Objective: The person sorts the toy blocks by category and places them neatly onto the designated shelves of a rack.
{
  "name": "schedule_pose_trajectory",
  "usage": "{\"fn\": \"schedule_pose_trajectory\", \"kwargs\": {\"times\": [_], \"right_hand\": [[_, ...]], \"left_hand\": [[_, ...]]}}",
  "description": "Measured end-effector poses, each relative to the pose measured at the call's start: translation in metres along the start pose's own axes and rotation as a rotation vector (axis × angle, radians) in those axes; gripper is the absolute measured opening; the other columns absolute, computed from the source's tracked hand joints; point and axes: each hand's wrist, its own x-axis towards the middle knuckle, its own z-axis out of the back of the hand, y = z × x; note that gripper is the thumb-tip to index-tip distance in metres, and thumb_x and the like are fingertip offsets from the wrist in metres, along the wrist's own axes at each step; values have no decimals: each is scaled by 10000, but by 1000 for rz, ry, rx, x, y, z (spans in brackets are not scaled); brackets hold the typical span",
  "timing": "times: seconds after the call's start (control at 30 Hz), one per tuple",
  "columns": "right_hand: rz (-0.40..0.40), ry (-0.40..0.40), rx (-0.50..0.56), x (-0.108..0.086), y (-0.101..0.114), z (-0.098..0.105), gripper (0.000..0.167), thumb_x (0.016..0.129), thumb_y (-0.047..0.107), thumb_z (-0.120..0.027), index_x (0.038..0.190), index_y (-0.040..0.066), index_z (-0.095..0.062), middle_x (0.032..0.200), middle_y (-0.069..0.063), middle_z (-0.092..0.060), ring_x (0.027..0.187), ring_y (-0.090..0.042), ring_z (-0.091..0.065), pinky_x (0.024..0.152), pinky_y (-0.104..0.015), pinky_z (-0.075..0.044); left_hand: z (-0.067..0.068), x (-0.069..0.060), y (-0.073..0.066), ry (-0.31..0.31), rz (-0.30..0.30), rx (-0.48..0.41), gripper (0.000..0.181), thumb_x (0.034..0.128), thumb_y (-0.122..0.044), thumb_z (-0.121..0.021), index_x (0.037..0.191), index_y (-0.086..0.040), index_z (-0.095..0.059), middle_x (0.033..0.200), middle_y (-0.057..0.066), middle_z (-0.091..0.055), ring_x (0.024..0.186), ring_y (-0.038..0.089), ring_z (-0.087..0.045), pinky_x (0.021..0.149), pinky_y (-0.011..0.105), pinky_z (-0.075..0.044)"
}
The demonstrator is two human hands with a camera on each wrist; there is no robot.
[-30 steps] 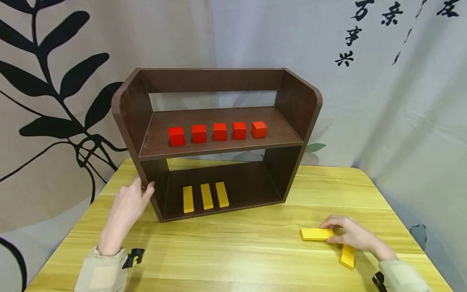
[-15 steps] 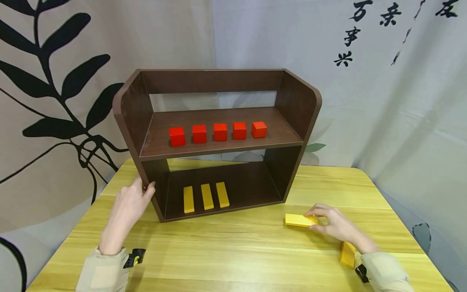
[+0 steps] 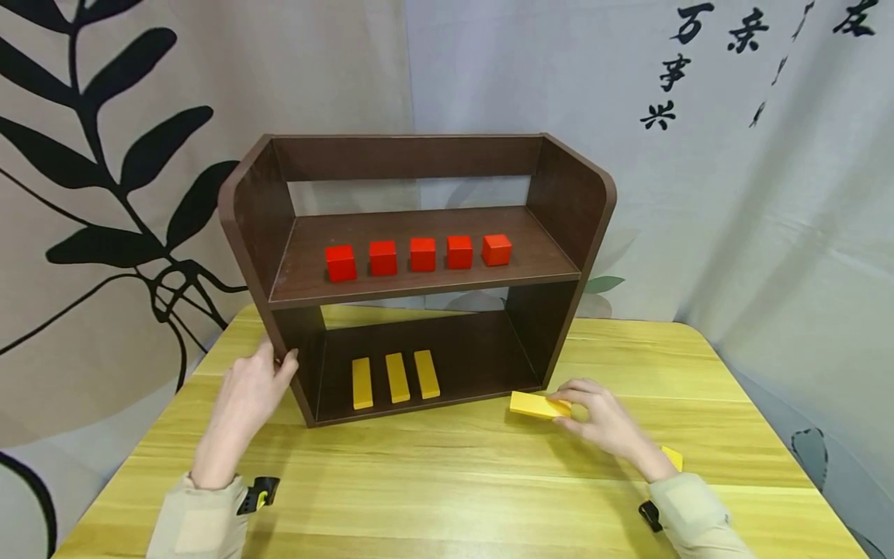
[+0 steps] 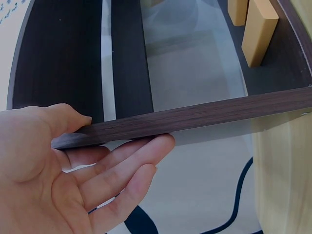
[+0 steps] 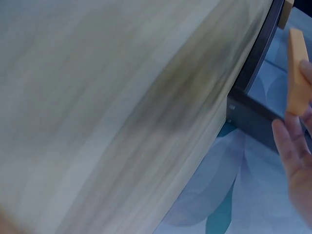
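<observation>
A dark brown two-tier shelf [image 3: 408, 289] stands on the table. My left hand [image 3: 249, 397] holds its left side panel; in the left wrist view the thumb lies on the inner face of the panel [image 4: 195, 115] and the fingers on the outer face. Between thumb and fingers, my right hand [image 3: 602, 419] pinches a yellow block [image 3: 536, 404], held flat near the shelf's front right corner. Three yellow blocks [image 3: 396, 378] lie in a row on the lower tier. Several red cubes [image 3: 422, 255] line the upper tier.
Another yellow block [image 3: 673, 457] lies on the wooden table [image 3: 433, 489], mostly hidden behind the right forearm. Behind the table hang pale curtains [image 3: 698, 194] with plant prints and black characters.
My right hand has carried the yellow block leftward and away from me, from the table's right side to the shelf's front right corner. My left hand keeps its hold on the side panel.
</observation>
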Motion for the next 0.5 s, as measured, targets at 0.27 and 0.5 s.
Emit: {"fn": "schedule_pose_trajectory", "kwargs": {"times": [0.27,0.5], "right_hand": [[-24,-14,-17,18,16,-15,301,744,175,-800,1033,148,-721,986,37,-676,926,-152,-615,784,-353,-536],[-8,-44,-72,32,28,-31,268,740,180,-803,991,120,-727,966,22,-681,894,-161,-610,763,-327,-536]], "left_hand": [[0,0,0,-4,-3,4,285,998,-257,-401,994,25,-446,528,51,-414,403,166,-377,380,286,-299],[0,0,0,12,0,0,306,1002,-270,-384,1013,30,-443,527,46,-409,399,160,-375,375,282,-295]]}}
